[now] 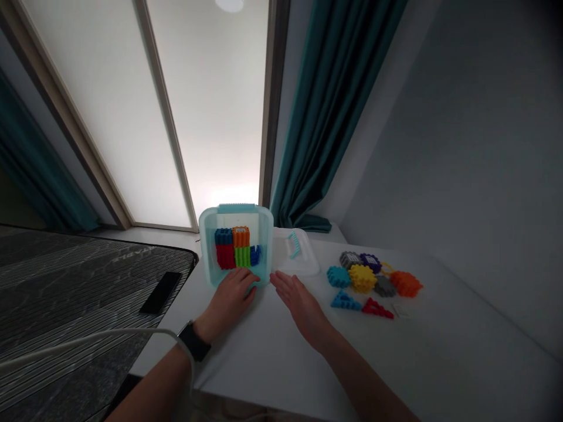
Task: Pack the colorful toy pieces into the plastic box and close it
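A translucent pale-teal storage box (pixel 266 258) stands open on the white table. Inside, gear-edged plastic blocks are stacked: dark blue, red (pixel 226 257), orange (pixel 241 237) and lime green (pixel 242 257), with a blue piece (pixel 255 255) at their right. My left hand (pixel 234 293), wearing a black watch (pixel 194 341) on the wrist, curls its fingers over the box's near rim; the fingertips are partly hidden. My right hand (pixel 301 305) is flat with straight fingers, just right of the box's near corner, holding nothing.
A clear lid (pixel 308 258) with a teal handle lies behind my right hand. On the right are several loose pieces: yellow (pixel 363 278), orange (pixel 405 283), teal gears, blue and red triangles (pixel 377 309). A phone (pixel 160 292) lies left; a white cable (pixel 109 332) crosses my left forearm.
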